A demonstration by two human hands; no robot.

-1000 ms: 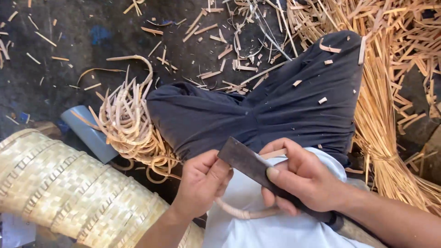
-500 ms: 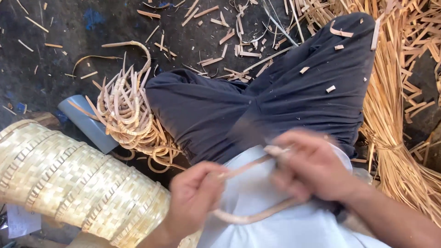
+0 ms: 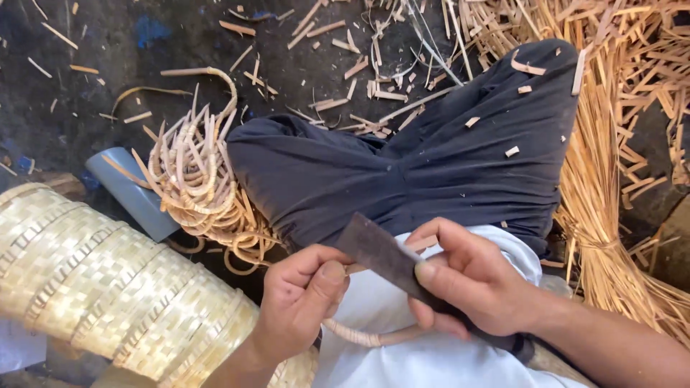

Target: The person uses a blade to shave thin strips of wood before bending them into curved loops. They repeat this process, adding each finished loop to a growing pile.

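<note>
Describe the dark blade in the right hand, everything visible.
The dark blade is flat, broad and dull grey-brown, like worn metal, with a squared tip pointing up-left. The right hand grips its lower end, thumb pressed on its face, hiding the handle. The left hand sits beside the tip, holding a curved cane strip that loops beneath.

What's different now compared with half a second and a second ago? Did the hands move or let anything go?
Half a second ago the right hand was blurred in mid-stroke over a bowed cane strip; now it grips the dark blade steady again, the left hand against its tip. The cane strip curves lower beneath both hands. The woven baskets, coiled cane and straw bundle stayed put.
</note>
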